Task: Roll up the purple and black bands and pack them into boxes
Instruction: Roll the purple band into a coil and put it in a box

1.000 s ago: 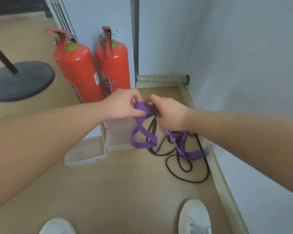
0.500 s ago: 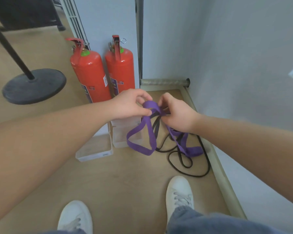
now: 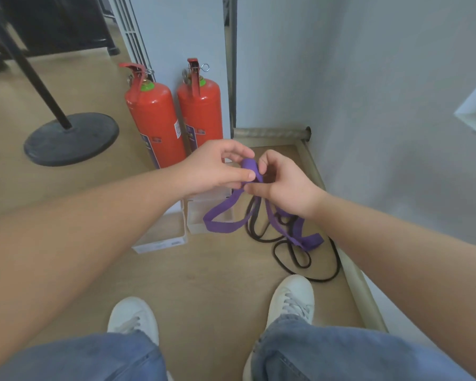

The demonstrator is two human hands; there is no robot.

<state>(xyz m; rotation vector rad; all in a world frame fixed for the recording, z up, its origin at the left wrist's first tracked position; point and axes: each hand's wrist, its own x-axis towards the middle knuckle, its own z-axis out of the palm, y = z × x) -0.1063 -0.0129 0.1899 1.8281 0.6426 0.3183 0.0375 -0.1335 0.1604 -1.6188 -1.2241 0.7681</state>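
Matt woven purple band (image 3: 222, 219), glossy red extinguishers (image 3: 155, 125), clear plastic boxes (image 3: 160, 237)

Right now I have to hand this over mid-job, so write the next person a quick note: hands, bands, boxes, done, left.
Left hand and right hand both pinch the top of the purple band, where a first small curl is formed; the rest trails down to the floor.
Black band lies loose on the floor, partly under the purple one.
Two clear boxes sit on the floor beside the fire extinguishers, neither band in them.
Done: only the start of the purple roll.
Left: finish it, roll the black band, pack both.
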